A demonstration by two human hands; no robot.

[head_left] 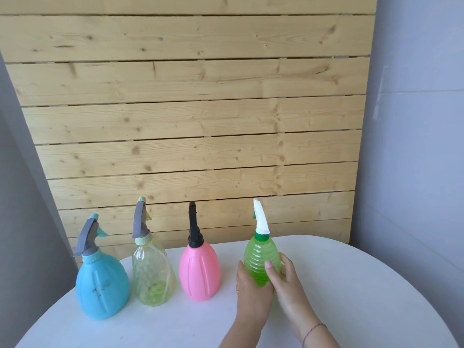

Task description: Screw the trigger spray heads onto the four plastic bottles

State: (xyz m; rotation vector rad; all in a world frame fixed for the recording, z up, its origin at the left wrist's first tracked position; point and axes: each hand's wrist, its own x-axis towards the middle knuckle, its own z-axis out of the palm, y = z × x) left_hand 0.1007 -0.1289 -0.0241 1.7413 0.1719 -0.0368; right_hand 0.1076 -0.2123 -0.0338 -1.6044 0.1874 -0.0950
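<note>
Between the two hands stands the green ribbed bottle (261, 262), gripped low on its body: the left hand (252, 295) wraps its near-left side, fingers curled closed on it, and the right hand (288, 285) cups its right side, thumb laid across the ribs. Above the hands, a white spray head (259, 218) sits in the green collar (261, 237), leaning slightly left; whether it is threaded fully home cannot be told. Left of the hands, in a row on the white table (351, 285), stand the pink bottle (199, 271) with its black head (193, 226), the clear yellowish bottle (152, 275) with its grey head (140, 219), and, farthest away, the blue bottle (103, 285) with its grey head (89, 234); all appear capped. Likely risks: the thin ribbed wall may buckle under a hard squeeze; a cross-threaded collar would leave the head crooked; releasing the bottle off balance could tip it against the pink bottle just beside the left hand.
</note>
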